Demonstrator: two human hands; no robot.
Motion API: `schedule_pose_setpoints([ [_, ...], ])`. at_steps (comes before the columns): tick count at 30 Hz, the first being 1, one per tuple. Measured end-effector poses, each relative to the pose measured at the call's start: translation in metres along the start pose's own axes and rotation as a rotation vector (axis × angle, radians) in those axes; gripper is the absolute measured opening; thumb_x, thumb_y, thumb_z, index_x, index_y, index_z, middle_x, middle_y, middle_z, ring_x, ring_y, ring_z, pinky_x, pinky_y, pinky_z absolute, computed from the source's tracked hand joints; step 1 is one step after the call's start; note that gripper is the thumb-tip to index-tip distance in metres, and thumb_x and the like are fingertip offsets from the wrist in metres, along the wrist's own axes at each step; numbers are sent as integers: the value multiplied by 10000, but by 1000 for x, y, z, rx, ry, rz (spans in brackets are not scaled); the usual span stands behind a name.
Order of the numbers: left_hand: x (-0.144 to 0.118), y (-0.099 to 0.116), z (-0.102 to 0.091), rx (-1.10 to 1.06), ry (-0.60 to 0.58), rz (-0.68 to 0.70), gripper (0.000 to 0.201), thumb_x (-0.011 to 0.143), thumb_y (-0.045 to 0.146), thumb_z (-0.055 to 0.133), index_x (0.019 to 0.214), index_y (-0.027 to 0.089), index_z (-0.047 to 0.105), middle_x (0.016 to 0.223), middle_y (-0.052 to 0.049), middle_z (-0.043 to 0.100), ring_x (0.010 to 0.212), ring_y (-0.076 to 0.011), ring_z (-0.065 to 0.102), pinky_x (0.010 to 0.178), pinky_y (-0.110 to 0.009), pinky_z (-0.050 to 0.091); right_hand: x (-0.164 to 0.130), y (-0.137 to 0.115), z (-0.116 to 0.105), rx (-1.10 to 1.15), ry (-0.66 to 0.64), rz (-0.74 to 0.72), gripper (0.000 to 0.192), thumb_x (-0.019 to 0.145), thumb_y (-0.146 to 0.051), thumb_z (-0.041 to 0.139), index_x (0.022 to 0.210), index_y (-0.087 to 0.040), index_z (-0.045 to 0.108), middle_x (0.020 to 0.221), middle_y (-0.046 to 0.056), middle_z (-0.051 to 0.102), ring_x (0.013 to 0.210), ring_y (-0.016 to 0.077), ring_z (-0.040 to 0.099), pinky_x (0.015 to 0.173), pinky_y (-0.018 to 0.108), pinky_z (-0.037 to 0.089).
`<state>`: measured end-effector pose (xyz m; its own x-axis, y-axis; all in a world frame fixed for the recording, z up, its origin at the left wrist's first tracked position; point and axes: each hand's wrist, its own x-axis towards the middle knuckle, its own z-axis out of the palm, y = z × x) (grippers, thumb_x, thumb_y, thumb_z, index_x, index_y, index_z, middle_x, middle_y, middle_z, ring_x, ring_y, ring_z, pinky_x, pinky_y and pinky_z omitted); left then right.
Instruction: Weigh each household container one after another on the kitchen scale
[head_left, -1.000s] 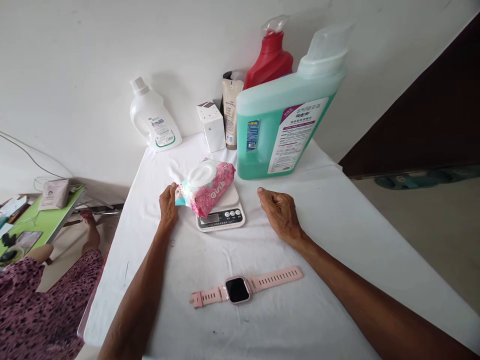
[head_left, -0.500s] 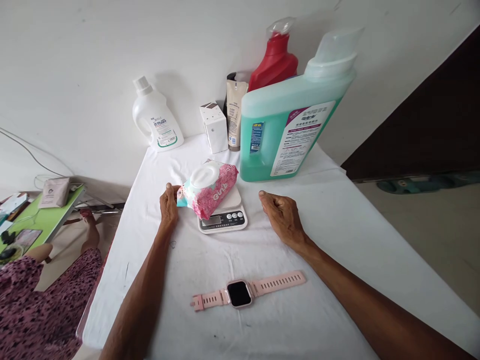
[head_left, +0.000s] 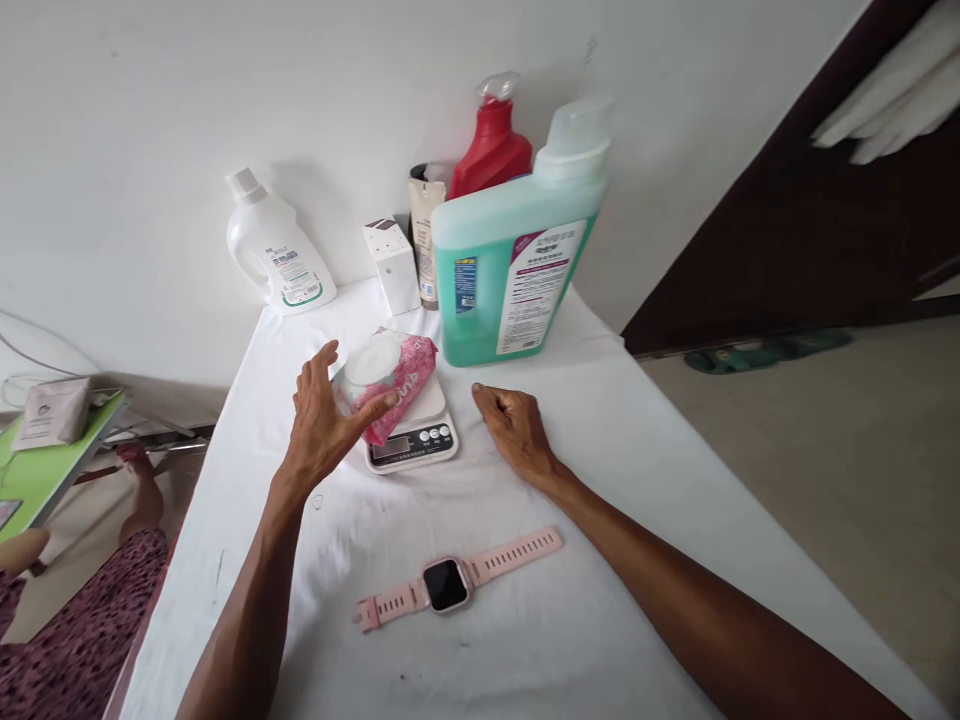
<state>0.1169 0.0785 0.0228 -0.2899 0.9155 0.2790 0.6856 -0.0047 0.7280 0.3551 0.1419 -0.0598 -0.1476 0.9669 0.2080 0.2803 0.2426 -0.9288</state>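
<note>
A pink wet-wipes pack (head_left: 409,378) with a white flip lid lies on a small white kitchen scale (head_left: 414,444) on the white-covered table (head_left: 637,470). My left hand (head_left: 321,420) is spread over the pack's left end, thumb touching its front edge and fingers raised apart behind it. My right hand (head_left: 514,425) rests on the cloth just right of the scale, fingers curled in loosely and holding nothing. A pink smartwatch (head_left: 446,585) lies flat nearer to me, between my forearms.
Along the wall stand a white detergent bottle (head_left: 274,250), a small white box (head_left: 391,265), a beige tube (head_left: 424,230), a red bottle (head_left: 491,145) and a big green detergent jug (head_left: 510,270). A person in a patterned garment (head_left: 67,620) sits at left by a green table (head_left: 45,465).
My left hand has let go of the pack's left end and opened wide over it. The camera view has shifted, so everything sits further left. My right hand stays put.
</note>
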Motion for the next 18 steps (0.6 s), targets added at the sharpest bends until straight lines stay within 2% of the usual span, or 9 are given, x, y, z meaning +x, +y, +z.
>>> schedule_pose_setpoints([
  [2, -1, 6, 9, 94, -23, 8, 1040, 588, 553, 934, 1473, 239, 487, 1481, -192, 522, 1453, -443, 402, 1175, -618, 324, 0, -1, -1, -5, -18, -2, 433, 942, -502, 417, 667, -256, 190, 630, -35, 207, 612, 119, 239, 573, 303, 201],
  [4, 1, 5, 16, 139, -25, 7, 1016, 569, 539, 938, 1429, 210, 509, 1446, -200, 546, 1418, -448, 437, 1166, -612, 338, 0, 0, -1, -14, -26, -12, 436, 939, -516, 409, 666, -256, 190, 631, -35, 204, 615, 119, 237, 578, 304, 197],
  [6, 4, 3, 18, 171, -24, -6, 866, 603, 529, 915, 1326, 204, 567, 1348, -185, 611, 1328, -432, 519, 1106, -570, 404, 1, 1, 0, -26, -22, -11, 439, 938, -527, 398, 664, -255, 189, 625, -37, 198, 612, 119, 233, 580, 305, 193],
  [9, 8, 5, 15, 175, 11, -76, 641, 632, 538, 893, 1121, 223, 624, 1100, -121, 689, 1115, -384, 620, 930, -468, 484, 1, 1, -1, -29, -29, -6, 434, 938, -526, 385, 665, -253, 188, 623, -37, 199, 612, 118, 237, 580, 304, 192],
  [12, 10, 7, 12, 92, 95, -176, 603, 599, 548, 913, 1023, 218, 638, 941, -68, 684, 944, -311, 630, 778, -361, 468, 0, 0, -2, -28, -38, -24, 431, 943, -524, 378, 666, -251, 189, 633, -37, 194, 617, 117, 234, 582, 302, 192],
  [18, 12, -10, 7, -179, 147, -297, 630, 633, 615, 876, 1038, 167, 692, 898, -39, 665, 771, -192, 563, 632, -282, 430, 2, 5, 1, -32, -25, -46, 425, 951, -491, 383, 666, -250, 178, 625, -42, 184, 614, 116, 227, 583, 301, 194],
])
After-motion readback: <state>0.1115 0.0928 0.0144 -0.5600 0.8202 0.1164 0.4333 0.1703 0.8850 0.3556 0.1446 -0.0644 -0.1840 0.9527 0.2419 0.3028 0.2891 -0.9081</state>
